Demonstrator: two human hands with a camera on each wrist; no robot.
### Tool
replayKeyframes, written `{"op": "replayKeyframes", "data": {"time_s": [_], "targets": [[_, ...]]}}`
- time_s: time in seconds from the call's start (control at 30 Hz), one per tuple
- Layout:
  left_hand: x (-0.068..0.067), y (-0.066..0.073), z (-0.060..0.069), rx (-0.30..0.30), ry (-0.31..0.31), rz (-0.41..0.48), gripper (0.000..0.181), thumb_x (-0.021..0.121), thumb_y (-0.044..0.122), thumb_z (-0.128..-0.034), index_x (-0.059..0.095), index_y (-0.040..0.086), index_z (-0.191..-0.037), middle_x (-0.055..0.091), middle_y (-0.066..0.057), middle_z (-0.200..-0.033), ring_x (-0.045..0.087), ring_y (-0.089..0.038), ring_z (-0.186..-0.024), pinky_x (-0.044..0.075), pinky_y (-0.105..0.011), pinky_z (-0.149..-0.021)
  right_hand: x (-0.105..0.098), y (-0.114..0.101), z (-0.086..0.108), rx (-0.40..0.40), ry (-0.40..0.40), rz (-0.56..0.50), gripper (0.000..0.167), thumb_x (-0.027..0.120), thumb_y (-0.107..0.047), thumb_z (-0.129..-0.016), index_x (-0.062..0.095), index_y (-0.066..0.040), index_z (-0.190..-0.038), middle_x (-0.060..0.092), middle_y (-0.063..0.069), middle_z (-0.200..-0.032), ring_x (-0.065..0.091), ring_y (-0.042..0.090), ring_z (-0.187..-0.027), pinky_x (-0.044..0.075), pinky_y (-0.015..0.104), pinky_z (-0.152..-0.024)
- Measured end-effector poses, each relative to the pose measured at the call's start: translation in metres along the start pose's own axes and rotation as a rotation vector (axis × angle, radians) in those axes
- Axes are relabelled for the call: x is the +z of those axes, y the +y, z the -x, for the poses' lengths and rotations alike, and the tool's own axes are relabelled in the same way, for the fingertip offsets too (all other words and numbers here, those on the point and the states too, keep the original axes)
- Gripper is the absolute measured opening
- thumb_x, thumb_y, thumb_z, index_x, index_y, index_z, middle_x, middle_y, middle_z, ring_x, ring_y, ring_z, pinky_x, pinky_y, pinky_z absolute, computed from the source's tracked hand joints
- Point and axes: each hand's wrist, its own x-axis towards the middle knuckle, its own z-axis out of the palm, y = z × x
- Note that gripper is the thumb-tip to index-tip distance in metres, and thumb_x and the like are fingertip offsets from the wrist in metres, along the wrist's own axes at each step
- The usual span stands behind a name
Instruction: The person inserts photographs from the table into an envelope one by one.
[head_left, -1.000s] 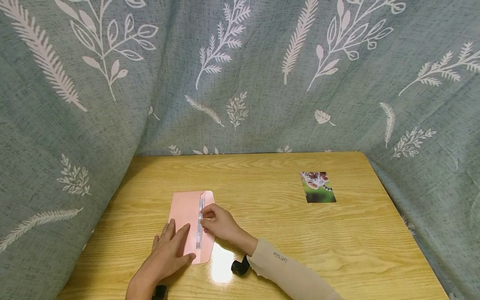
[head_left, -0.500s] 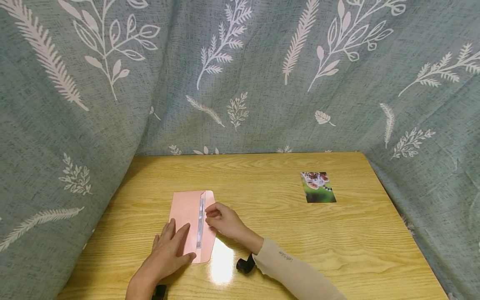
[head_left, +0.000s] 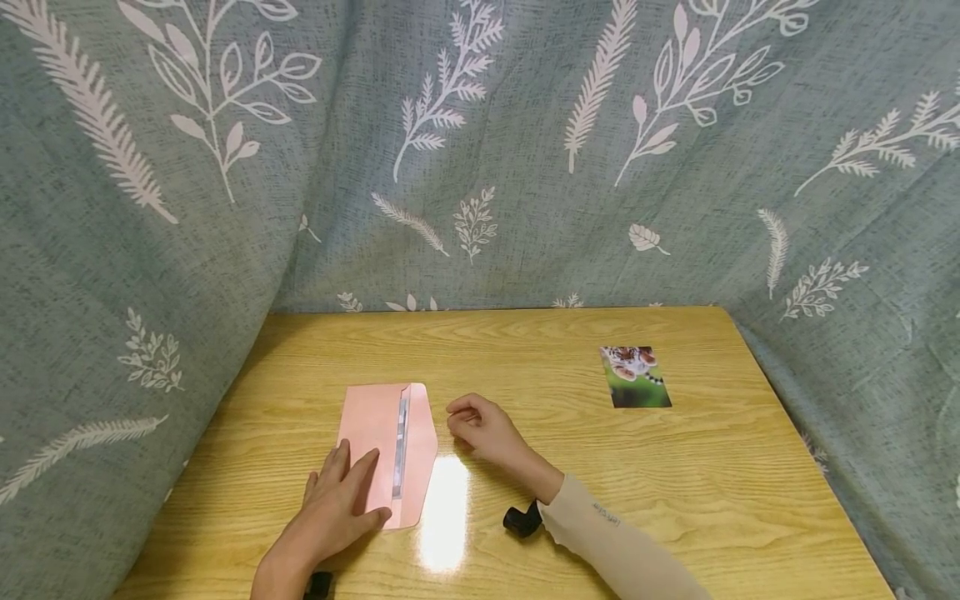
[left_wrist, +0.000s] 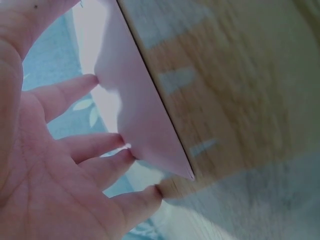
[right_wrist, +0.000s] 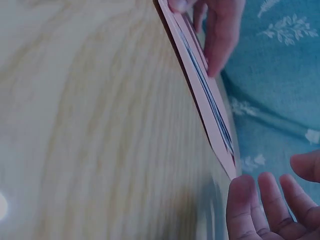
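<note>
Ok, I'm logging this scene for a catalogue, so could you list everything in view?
Envelope: 1, pink, left part of table, flap spread open
Insert: count unclear, bluish-grey, showing in envelope's opening
Tiger picture: 1, orange, white and green, far right on table
Table: 1, yellowish wood, beneath everything
Cloth: 1 or more, grey-blue with pale leaves, around table
Black devices: 2, black, by the wrists
Sleeve: 1, beige, right arm
Left hand: 1, bare, on envelope
Right hand: 1, bare, right of envelope

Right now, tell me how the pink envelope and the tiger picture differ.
The pink envelope is plain and larger; the tiger picture is printed in several colours and smaller. The left hand rests on the pink envelope, while no hand touches the tiger picture. Both lie on the wooden table.
</note>
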Motion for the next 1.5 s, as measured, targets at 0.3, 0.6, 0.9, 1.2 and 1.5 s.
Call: {"op": "replayKeyframes", "data": {"time_s": [0.3,0.6,0.9,1.2,1.5], "targets": [[0.000,0.000,0.001,0.012,0.012,0.008,0.085,0.079,0.039,-0.0861,0.038,0.008,-0.154,0.003,-0.035,-0.160,-0.001,-0.051,-0.147,0.001,-0.074,-0.109,-0.046,0.001,0.009,-0.004,0.058,0.054,0.027,0.056,-0.003,-0.102,0.056,0.013,-0.124,0.061,0.029,-0.107,0.056,0.057,-0.087,0.051,0.064,-0.074],[0.000,0.000,0.000,0.009,0.000,0.024,0.087,0.079,0.039,-0.0858,0.037,0.008,-0.155,0.001,-0.035,-0.160,-0.003,-0.051,-0.147,-0.001,-0.074,-0.109,-0.104,0.025,0.017,-0.020,0.213,0.211,0.028,0.062,-0.013,-0.101,0.061,0.007,-0.120,0.065,0.016,-0.104,0.062,0.040,-0.087,0.056,0.042,-0.067],[0.000,-0.001,0.000,0.006,-0.001,0.013,0.087,0.079,0.040,-0.0858,0.037,0.008,-0.155,0.001,-0.035,-0.160,-0.002,-0.050,-0.147,-0.001,-0.074,-0.109,-0.167,0.025,0.026,0.008,0.324,0.351,0.033,0.061,-0.017,-0.102,0.060,0.004,-0.126,0.065,0.016,-0.111,0.062,0.033,-0.100,0.054,0.046,-0.083],[0.001,-0.001,0.000,0.005,-0.004,0.019,0.087,0.079,0.041,-0.0859,0.036,0.009,-0.155,0.001,-0.034,-0.160,-0.003,-0.050,-0.147,-0.001,-0.074,-0.109,-0.223,0.030,0.031,0.026,0.451,0.537,0.033,0.061,-0.018,-0.102,0.059,0.005,-0.126,0.063,0.022,-0.118,0.059,0.038,-0.108,0.050,0.053,-0.090],[0.000,-0.001,0.001,-0.007,-0.019,0.035,0.089,0.079,0.043,-0.0855,0.035,0.010,-0.156,-0.001,-0.033,-0.161,-0.005,-0.049,-0.148,-0.002,-0.073,-0.109,-0.269,0.035,0.036,0.159,0.501,0.614,0.040,0.060,-0.015,-0.102,0.053,0.007,-0.135,0.048,0.032,-0.136,0.052,0.048,-0.121,0.048,0.059,-0.093]]}}
